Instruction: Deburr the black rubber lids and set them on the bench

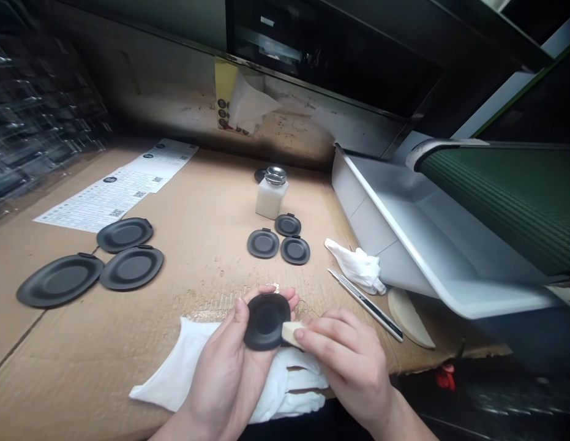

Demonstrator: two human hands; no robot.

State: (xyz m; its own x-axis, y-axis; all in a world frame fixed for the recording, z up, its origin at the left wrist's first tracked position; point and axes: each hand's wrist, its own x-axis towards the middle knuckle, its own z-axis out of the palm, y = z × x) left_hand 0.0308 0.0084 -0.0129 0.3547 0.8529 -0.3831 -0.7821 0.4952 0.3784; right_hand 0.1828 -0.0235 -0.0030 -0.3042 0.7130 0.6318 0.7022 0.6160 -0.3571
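Observation:
A black rounded disc-like part point(267, 321) rests in my left hand point(234, 361), with the thumb on its left edge and fingertips showing behind it. My right hand point(353, 352) pinches a small cream-coloured pad point(292, 334) against the disc's right edge. Beneath both hands lies a white glove point(174, 367). Three similar black parts point(263, 243) sit further up the cardboard, beside a white bottle with a metal cap point(270, 196). At the left are three larger-looking black parts point(131, 267).
A utility knife point(367, 305), a crumpled white cloth point(356, 264) and a curved cream piece point(409, 318) lie to the right, next to a large grey bin point(381, 223). Printed sheets point(105, 193) lie at the back left, near stacked clear plastic trays point(37, 116).

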